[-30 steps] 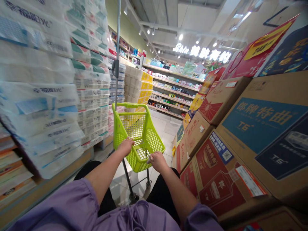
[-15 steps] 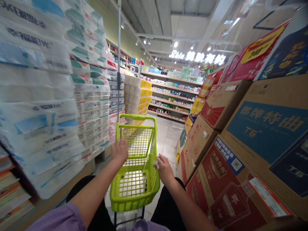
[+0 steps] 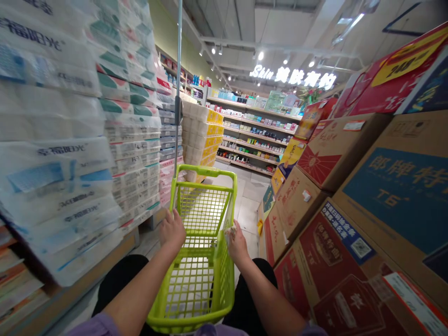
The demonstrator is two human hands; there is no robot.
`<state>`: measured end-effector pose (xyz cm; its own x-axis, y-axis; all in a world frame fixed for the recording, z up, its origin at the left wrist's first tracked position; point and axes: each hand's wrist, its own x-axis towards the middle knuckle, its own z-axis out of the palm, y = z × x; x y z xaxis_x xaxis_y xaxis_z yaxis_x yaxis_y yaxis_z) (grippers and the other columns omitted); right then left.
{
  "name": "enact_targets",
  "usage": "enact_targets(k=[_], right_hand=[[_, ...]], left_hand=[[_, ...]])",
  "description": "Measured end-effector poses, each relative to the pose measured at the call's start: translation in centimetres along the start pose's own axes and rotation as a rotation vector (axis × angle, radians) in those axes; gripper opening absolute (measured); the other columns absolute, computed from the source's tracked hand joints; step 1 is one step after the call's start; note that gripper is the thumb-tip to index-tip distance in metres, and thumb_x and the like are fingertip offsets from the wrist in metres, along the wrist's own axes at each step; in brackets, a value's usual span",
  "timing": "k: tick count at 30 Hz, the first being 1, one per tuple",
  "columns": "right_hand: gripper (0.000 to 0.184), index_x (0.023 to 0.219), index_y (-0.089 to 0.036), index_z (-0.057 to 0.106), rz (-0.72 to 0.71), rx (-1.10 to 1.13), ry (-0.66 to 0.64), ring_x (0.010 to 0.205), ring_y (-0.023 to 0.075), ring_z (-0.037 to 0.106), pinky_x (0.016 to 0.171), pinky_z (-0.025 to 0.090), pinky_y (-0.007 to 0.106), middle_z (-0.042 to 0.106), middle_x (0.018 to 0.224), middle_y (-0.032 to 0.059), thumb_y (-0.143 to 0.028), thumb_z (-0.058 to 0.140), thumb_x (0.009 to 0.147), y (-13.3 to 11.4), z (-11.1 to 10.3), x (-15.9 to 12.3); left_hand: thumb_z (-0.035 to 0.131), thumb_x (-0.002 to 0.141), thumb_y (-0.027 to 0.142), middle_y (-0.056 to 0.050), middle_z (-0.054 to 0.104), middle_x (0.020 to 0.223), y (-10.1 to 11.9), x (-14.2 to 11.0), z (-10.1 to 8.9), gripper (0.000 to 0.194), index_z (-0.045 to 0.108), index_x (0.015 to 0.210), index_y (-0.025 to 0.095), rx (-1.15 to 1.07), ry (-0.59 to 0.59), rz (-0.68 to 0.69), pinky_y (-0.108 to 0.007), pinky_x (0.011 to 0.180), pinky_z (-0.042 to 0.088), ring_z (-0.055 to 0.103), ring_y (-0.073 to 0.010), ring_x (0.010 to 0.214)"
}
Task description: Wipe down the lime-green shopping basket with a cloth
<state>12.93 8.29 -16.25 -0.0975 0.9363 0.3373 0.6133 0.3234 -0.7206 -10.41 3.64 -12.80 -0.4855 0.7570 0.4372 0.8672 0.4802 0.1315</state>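
A bright green plastic shopping cart basket [image 3: 191,275] with lattice walls stands between my knees, nothing in it. On its left rim, about halfway along, my left hand [image 3: 172,232] is closed, knuckles up. Against the right side wall my right hand [image 3: 238,243] pinches a small crumpled whitish cloth or tissue [image 3: 230,230], pressed near the rim. The handle bar [image 3: 210,171] crosses the basket's far end, and a tall metal pole [image 3: 178,84] rises from its far left corner. The cart's wheels are hidden below.
Stacked tissue packs [image 3: 56,163] line the left side on a low platform. Cardboard cartons [image 3: 353,158] rise close on the right. A tiled aisle [image 3: 245,205] leads to shelves of small goods [image 3: 252,133], with a lit sign [image 3: 294,77] above.
The basket has come nearer and turned, now lying lengthwise before me. Both hands moved from the near rim to its two sides; the left lifted off, then came down on the left rim.
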Motion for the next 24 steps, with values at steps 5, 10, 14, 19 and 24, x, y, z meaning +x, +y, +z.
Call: enact_targets(k=[5, 10, 14, 19, 24], right_hand=[[0.055, 0.144, -0.012, 0.031, -0.016, -0.224, -0.010, 0.136, 0.0193, 0.035, 0.106, 0.036, 0.032, 0.036, 0.148, 0.0142, -0.027, 0.036, 0.092, -0.6, -0.7, 5.4], [0.059, 0.146, -0.011, 0.028, 0.014, -0.442, -0.116, 0.139, 0.0280, 0.027, 0.103, 0.038, 0.042, 0.020, 0.155, 0.0155, -0.022, 0.039, 0.090, -2.9, -0.5, 9.0], [0.076, 0.150, -0.011, 0.017, 0.028, -0.419, -0.242, 0.140, 0.0280, 0.026, 0.101, 0.040, 0.036, 0.009, 0.157, 0.0156, -0.015, 0.049, 0.081, -3.0, 0.3, 8.3], [0.065, 0.150, -0.007, 0.004, 0.108, -0.254, -0.284, 0.132, 0.0233, 0.042, 0.090, 0.046, 0.030, 0.005, 0.157, 0.0195, -0.014, 0.029, 0.091, -2.2, 0.6, 6.9], [0.062, 0.150, -0.004, 0.011, 0.064, -0.244, -0.261, 0.132, 0.0272, 0.042, 0.091, 0.046, 0.032, 0.008, 0.155, 0.0224, -0.018, 0.026, 0.092, -1.7, 0.8, 6.8]], left_hand=[[0.041, 0.086, 0.022, -0.035, 0.039, 0.138, 1.5, -1.0, -0.3, 0.054, 0.043, 0.138, 0.008, 0.034, -0.003, 0.010, -0.046, 0.079, 0.048, 0.058, -0.0360, 0.102], [0.044, 0.087, 0.028, -0.030, 0.039, 0.139, 1.6, -0.9, -0.6, 0.050, 0.048, 0.135, 0.014, 0.094, -0.055, 0.014, -0.046, 0.083, 0.045, 0.053, -0.0371, 0.110], [0.045, 0.087, 0.029, -0.027, 0.038, 0.142, 0.8, -0.9, -0.6, 0.047, 0.052, 0.132, 0.017, 0.112, -0.115, 0.016, -0.046, 0.089, 0.042, 0.050, -0.0367, 0.116], [0.048, 0.086, 0.030, -0.022, 0.030, 0.150, 0.7, 1.5, -0.5, 0.052, 0.048, 0.136, 0.016, 0.109, -0.103, 0.050, -0.057, 0.104, 0.028, 0.026, -0.0418, 0.137], [0.043, 0.089, 0.035, -0.019, 0.026, 0.153, 3.1, 9.0, -0.2, 0.058, 0.038, 0.142, 0.011, -0.002, 0.013, 0.187, -0.054, 0.112, 0.019, 0.019, -0.0368, 0.142]])
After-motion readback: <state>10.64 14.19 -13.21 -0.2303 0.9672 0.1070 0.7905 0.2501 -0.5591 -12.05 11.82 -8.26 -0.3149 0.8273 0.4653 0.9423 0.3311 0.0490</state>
